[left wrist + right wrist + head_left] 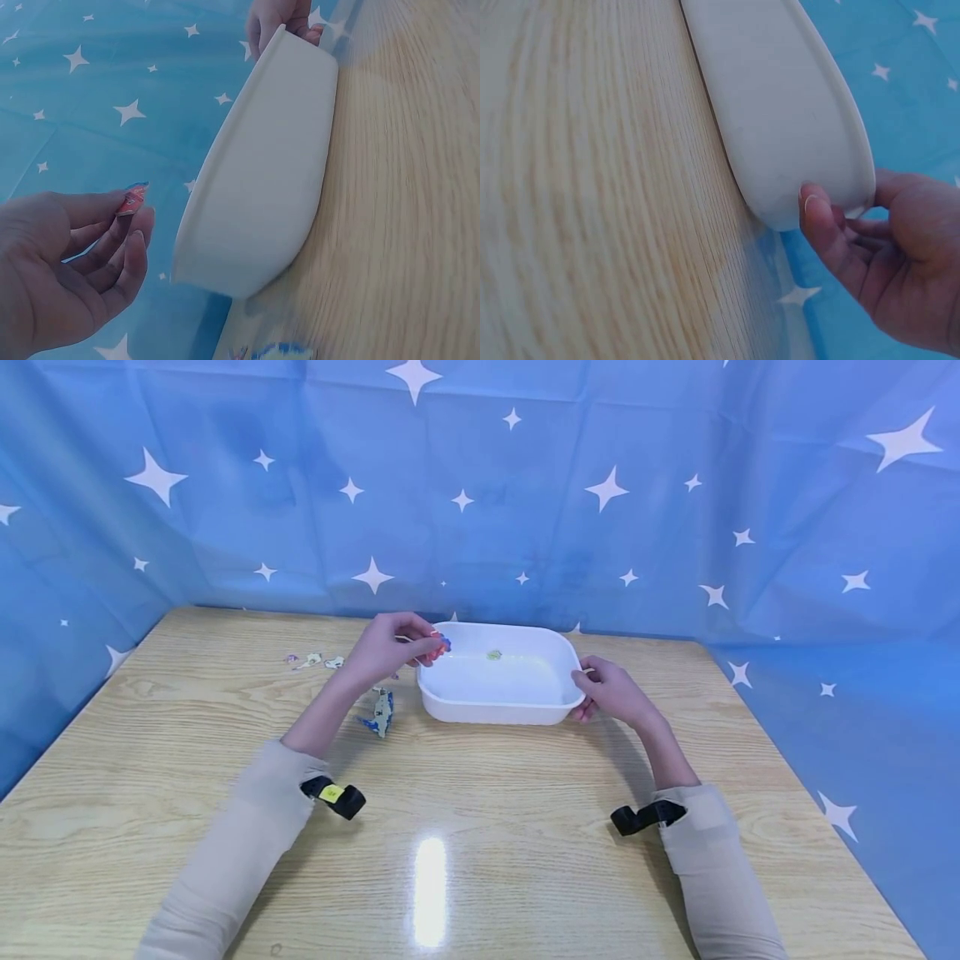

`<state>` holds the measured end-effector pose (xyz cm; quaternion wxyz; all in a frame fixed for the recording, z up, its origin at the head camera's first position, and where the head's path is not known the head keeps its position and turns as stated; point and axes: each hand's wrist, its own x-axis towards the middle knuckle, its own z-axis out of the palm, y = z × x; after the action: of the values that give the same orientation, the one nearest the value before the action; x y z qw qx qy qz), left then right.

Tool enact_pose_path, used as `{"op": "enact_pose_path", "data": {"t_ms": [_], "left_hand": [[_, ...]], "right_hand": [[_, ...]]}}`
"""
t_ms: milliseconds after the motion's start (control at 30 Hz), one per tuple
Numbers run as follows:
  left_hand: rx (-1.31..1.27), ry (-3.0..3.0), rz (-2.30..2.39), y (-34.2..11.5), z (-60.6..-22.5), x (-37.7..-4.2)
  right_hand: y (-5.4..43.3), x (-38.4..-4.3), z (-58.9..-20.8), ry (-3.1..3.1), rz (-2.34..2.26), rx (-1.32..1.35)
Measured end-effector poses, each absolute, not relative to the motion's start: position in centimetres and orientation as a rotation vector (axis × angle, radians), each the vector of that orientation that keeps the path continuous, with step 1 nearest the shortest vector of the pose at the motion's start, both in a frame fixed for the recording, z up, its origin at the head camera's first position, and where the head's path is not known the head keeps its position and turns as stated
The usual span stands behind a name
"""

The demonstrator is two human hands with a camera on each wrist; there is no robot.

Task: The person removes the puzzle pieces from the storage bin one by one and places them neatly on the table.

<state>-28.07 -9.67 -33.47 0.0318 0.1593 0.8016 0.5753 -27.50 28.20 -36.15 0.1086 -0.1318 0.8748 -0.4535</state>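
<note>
My left hand (386, 650) pinches a small red and blue piece (133, 199) between thumb and fingertips, just beside the left rim of a white rectangular basin (491, 712). What the piece depicts is too small to tell. At the basin's right end, my right hand (611, 689) grips the rim, thumb on top and fingers under it against the outer wall, as the right wrist view shows of the hand (877, 251). Inside the basin lies a small yellow-green piece (493, 654).
Left of the basin, a flat blue and grey cutout (381, 712) lies on the wooden table (480, 793). Several smaller pale and purple pieces (311, 660) lie farther back. A blue curtain with white stars (480, 543) hangs behind the table's far edge.
</note>
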Motion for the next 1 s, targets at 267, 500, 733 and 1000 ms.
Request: {"op": "enact_pose_path", "data": {"t_ms": [267, 500, 733, 1000], "left_hand": [[0.458, 2.464, 1.784, -13.4, -34.6, -27.4], [0.348, 2.521, 1.677, -16.5, -35.4, -26.6], [0.226, 2.599, 1.536, -18.9, -36.3, -26.0], [0.149, 2.602, 1.404, -20.9, -37.2, -25.4]], "right_hand": [[28.2, -27.6, -36.2, 2.576, -1.337, -0.384], [28.2, -27.6, -36.3, 2.580, -1.336, -0.384], [28.2, -27.5, -36.2, 2.572, -1.342, -0.381], [28.1, -27.5, -36.1, 2.562, -1.360, -0.378]]}}
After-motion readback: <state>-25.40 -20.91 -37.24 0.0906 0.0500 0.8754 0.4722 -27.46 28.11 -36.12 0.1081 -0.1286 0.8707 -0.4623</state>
